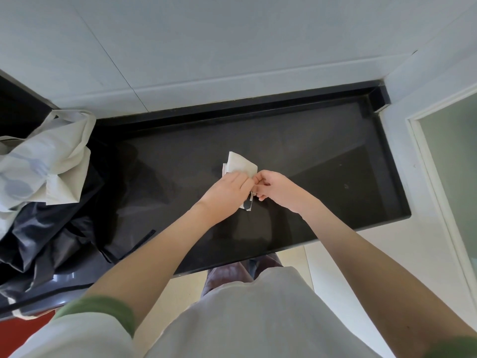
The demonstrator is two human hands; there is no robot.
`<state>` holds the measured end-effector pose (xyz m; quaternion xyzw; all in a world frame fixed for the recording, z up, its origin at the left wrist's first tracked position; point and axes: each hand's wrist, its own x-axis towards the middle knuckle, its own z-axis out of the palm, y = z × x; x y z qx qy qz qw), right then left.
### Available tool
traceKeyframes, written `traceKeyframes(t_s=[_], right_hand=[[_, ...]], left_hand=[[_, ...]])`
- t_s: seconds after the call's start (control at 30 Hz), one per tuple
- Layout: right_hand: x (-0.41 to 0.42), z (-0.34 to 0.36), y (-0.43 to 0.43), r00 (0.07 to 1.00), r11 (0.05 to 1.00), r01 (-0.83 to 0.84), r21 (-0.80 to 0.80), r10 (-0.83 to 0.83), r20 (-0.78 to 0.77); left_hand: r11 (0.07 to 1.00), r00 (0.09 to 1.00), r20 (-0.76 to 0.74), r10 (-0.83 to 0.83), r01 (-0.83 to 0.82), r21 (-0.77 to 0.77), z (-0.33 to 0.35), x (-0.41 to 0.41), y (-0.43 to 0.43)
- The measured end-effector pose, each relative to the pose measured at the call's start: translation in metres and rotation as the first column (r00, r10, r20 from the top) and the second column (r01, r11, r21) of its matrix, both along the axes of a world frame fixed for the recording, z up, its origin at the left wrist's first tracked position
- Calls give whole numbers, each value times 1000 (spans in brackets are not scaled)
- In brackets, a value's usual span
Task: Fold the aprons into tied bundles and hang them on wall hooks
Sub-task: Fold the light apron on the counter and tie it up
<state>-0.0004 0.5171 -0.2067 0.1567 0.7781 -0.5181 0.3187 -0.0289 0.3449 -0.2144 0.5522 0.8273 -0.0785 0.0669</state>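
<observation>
A small folded white apron bundle (241,164) lies on the black countertop (322,156), near its middle. My left hand (227,189) lies over the bundle's near part with fingers laid flat on it. My right hand (271,187) is just to the right, its fingers curled and pinching the bundle's edge or a strap there. A short piece with a dark mark (247,204) pokes out below between the two hands. Most of the bundle's lower half is hidden by my hands.
A heap of unfolded aprons sits at the left: a white one (49,161) on top of black ones (51,233). White tiled wall (206,47) rises behind the counter. A frosted glass door (451,164) stands at the right.
</observation>
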Motion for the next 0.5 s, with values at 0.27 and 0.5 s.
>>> traceKeyframes(t_s=[0.27, 0.5], right_hand=[[1, 2, -4, 998, 998, 71, 2, -71, -1], [0, 5, -1, 991, 986, 129, -108, -125, 38]], left_hand=[[983, 985, -96, -143, 131, -126, 11, -15, -6], [979, 987, -97, -131, 113, -169, 4, -20, -6]])
